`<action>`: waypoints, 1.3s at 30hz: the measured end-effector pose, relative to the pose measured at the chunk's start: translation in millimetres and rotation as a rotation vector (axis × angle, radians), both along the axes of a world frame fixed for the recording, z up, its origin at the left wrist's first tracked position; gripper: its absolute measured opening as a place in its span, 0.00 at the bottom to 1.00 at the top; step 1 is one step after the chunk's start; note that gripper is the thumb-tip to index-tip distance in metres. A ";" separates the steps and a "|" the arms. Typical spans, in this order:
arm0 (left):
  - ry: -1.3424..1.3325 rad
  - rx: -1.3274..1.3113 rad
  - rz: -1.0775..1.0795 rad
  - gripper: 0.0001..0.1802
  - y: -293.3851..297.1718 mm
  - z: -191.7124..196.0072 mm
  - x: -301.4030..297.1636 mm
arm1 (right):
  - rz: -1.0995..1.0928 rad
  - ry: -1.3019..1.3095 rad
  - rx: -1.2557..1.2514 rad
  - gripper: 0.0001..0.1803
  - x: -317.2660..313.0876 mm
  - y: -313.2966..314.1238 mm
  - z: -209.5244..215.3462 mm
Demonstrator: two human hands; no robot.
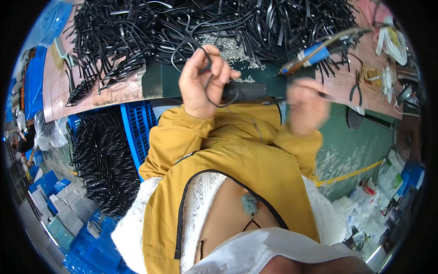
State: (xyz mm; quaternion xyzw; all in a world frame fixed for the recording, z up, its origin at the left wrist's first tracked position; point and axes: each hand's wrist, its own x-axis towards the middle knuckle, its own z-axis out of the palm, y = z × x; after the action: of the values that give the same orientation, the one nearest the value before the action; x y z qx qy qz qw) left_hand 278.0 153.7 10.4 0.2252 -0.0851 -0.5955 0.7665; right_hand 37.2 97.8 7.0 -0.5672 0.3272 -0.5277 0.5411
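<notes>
My left hand (pixel 199 83) is closed on a black eyeglass frame (pixel 211 93), held over the front edge of the bench with its rims standing out on either side of the fingers. To the right, my right hand (pixel 309 107) is smeared by motion. A thin dark piece shows beside it, and I cannot make out what its fingers hold. Just above that hand lies a blue electric screwdriver (pixel 311 55), its tip pointing left. Small silvery metal parts (pixel 230 48) are heaped on the dark green mat (pixel 173 81) beyond my left hand.
Black eyeglass temples (pixel 114 32) pile across the back of the bench (pixel 57 93). Pliers (pixel 356 89) lie at the right. Below left, a blue crate (pixel 137 130) stands beside many dark glossy pieces (pixel 105 160). White bags and papers (pixel 365 219) gather on the lower right.
</notes>
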 end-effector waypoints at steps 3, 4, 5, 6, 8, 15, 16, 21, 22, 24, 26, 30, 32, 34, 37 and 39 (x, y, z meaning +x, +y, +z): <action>-0.092 -0.044 0.091 0.20 -1.3 6.2 -24.5 | 0.215 0.399 -0.178 0.10 53.3 21.1 -3.7; -0.151 -0.031 0.107 0.20 1.5 10.2 -25.2 | 0.315 0.388 -0.122 0.08 62.7 26.4 -2.8; -0.216 -0.018 0.120 0.21 3.6 14.3 -22.7 | 0.428 0.396 -0.031 0.08 65.2 23.2 -0.1; -0.384 0.090 0.087 0.21 8.3 19.3 -15.1 | 0.422 0.345 0.120 0.09 65.4 21.1 3.1; -0.785 0.002 0.291 0.41 16.9 27.1 0.0 | 0.406 0.206 0.339 0.12 58.6 12.5 10.2; -2.213 -0.151 0.203 0.20 30.3 16.8 3.7 | 0.644 0.356 0.096 0.18 43.4 0.4 28.9; -1.969 -0.196 0.374 0.18 29.2 13.6 -2.9 | 0.443 0.080 0.024 0.18 46.4 0.7 27.5; -0.529 -0.175 0.299 0.09 17.2 -7.3 -41.4 | 0.120 -0.148 -0.267 0.08 62.5 5.6 0.1; -0.654 -0.120 0.288 0.08 15.3 -14.6 -45.0 | 0.181 0.115 -0.222 0.04 61.5 7.8 -6.0; -0.724 -0.099 0.307 0.08 24.8 -32.1 -44.5 | 0.119 0.388 -0.259 0.03 56.7 9.5 -16.5; -0.770 -0.201 0.312 0.14 42.4 -51.0 -39.1 | 0.108 0.391 -0.064 0.04 51.5 10.4 -23.7; -0.960 -0.139 0.176 0.35 77.2 -79.7 -33.5 | 0.101 0.294 0.112 0.07 52.4 9.6 -32.6; -0.988 -0.156 0.178 0.36 83.4 -85.1 -32.8 | 0.137 0.281 0.101 0.07 57.7 8.6 -35.2; -0.995 -0.130 0.185 0.36 83.3 -85.9 -34.9 | 0.113 0.197 0.128 0.07 62.4 7.8 -36.9; -1.053 -0.123 0.235 0.37 79.8 -85.1 -38.2 | 0.115 0.203 0.121 0.07 65.0 6.0 -38.4; -1.052 -0.083 0.247 0.36 79.0 -86.3 -39.4 | 0.107 0.262 0.062 0.07 65.3 4.9 -39.3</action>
State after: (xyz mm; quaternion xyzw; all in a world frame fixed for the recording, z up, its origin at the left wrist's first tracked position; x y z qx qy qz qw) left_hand 238.6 232.8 -75.9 0.4706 -0.4536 -0.3040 0.6931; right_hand 102.4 102.7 -32.3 -0.6306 0.3805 -0.4092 0.5386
